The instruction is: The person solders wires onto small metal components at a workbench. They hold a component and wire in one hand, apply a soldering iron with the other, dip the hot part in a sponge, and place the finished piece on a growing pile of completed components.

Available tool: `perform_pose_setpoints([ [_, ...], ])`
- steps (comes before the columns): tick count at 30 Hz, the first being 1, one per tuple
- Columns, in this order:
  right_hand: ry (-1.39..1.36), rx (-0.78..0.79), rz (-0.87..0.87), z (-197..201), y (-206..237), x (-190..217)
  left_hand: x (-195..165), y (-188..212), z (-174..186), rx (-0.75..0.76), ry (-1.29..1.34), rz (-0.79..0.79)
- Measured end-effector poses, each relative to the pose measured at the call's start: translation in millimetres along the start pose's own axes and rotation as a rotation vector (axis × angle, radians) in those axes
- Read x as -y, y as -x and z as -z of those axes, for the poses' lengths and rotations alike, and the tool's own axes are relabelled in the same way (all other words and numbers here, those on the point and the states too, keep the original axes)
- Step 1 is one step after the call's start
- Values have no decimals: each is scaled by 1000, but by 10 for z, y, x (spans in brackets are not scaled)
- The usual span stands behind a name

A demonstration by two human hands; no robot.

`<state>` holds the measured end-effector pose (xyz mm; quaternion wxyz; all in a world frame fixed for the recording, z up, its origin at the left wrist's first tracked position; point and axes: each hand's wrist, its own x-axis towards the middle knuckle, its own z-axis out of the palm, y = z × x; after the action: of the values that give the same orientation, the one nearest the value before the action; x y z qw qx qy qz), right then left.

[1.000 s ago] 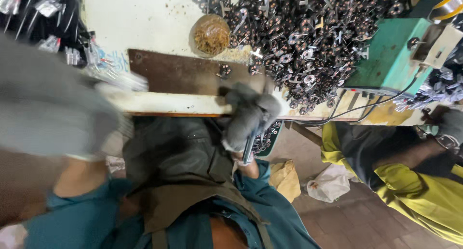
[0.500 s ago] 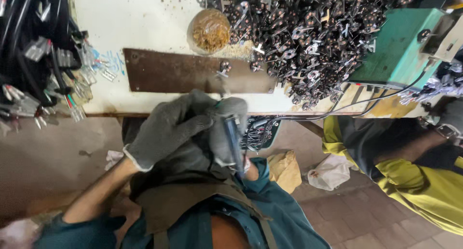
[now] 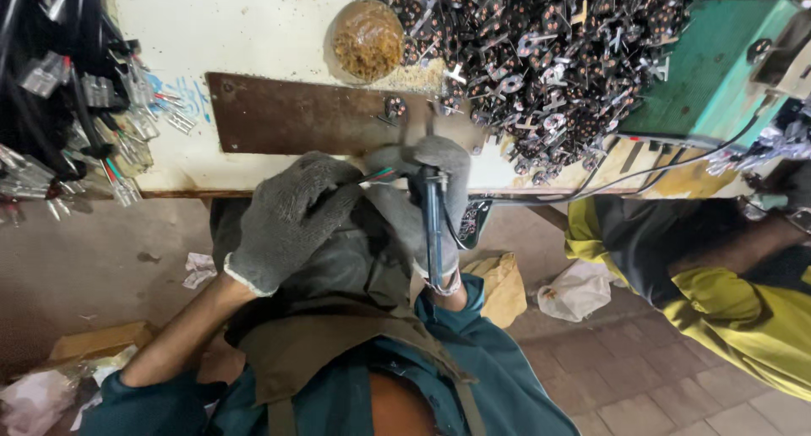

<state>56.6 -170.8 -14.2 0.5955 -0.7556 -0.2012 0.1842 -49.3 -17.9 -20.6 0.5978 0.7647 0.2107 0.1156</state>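
Grey-gloved left hand (image 3: 291,216) at nine o'clock, fingers curled around thin coloured wires (image 3: 378,176). Just beside, at three o'clock, gloved right hand (image 3: 431,208) clenched on a blue-handled tool (image 3: 433,225), held upright. Beyond, at twelve o'clock, rusty metal plate (image 3: 304,115) on the pale workbench (image 3: 253,30); farther, at one o'clock, heaped metal terminals (image 3: 549,47).
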Motion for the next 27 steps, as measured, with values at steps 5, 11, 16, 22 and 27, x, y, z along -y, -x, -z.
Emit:
perform_pose_setpoints([
  [5, -108, 28, -82, -4, 29, -38, -51, 33, -20, -57, -118, -41],
  [11, -20, 3, -71, -21, 99, -80, -32, 86, -34, -42, -197, -39],
  [16, 10, -21, -86, -2, 110, -124, 2, 36, -20, -61, 30, -16],
  [22, -45, 38, -60, -2, 169, -121, -63, 11, 14, -60, 110, -27],
  [27, -702, -79, -440, -9, 155, -32, -56, 12, 59, -8, 633, 598],
])
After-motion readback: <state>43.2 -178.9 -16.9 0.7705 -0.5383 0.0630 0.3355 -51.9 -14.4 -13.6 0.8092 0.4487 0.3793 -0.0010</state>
